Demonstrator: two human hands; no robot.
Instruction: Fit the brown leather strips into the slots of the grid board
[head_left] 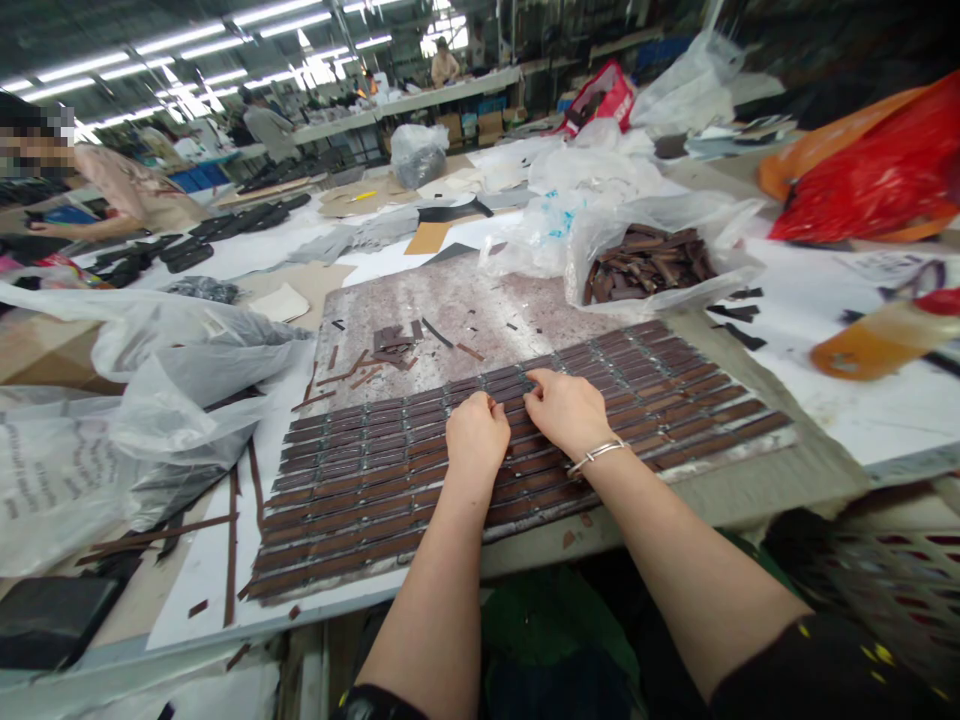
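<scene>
Rows of brown strips (337, 510) lie side by side on a board across the worktable. My left hand (478, 432) rests over the middle of the rows, its fingers curled together; whatever is between them is too small to make out. Just to its right, my right hand (564, 405) bends over the upper rows with fingertips pressed close to the strips; what they hold, if anything, is hidden. A silver bracelet (598, 456) circles the right wrist. Beyond the rows, loose dark pieces (394, 343) are scattered on a mottled board (457, 292).
A clear bag of brown pieces (649, 265) stands behind the rows. An orange bottle (885, 340) and a red bag (877, 170) are at right. Plastic bags (187, 400) and a black case (56, 620) are at left. A person (124, 190) works at far left.
</scene>
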